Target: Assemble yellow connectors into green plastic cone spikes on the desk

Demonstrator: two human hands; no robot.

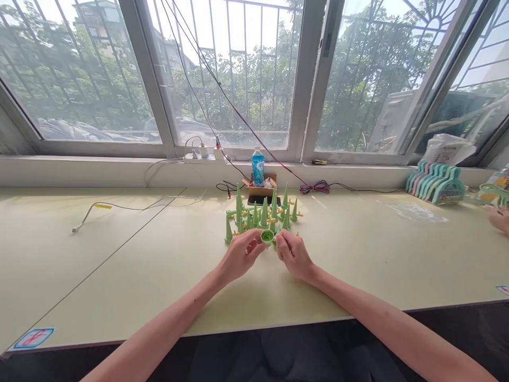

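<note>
The left hand (240, 253) is holding a green plastic piece (267, 237), its fingers clamping on the side of it, and the round open end is facing up toward the head. The piece is being above the desk (159, 276), between the middle of the near edge and the group of green cones (264, 213). The right hand (295, 257) is bending its fingers in, just beside the piece; whether they are pinching some small part, I cannot tell.

By its look, the piece is probably weighing little and feeling stiff, with a smooth wall that may be slipping a little under dry fingers. The thick round rim is seeming the surest place for holding; the thin yellow valves (272, 220) on the cones are looking like the weaker parts, which may be bending or snapping under a hard pull.

Toward the far edge, a blue bottle (258, 167) is wearing a label with white letters, too small for reading surely. At the near left corner, a paper mark (34, 338) is showing a red sign, perhaps an "8", inside a blue frame. Near the far right corner, a clear bag (449, 149) is carrying faint print, which I am not managing to read. No brand is showing clearly.
</note>
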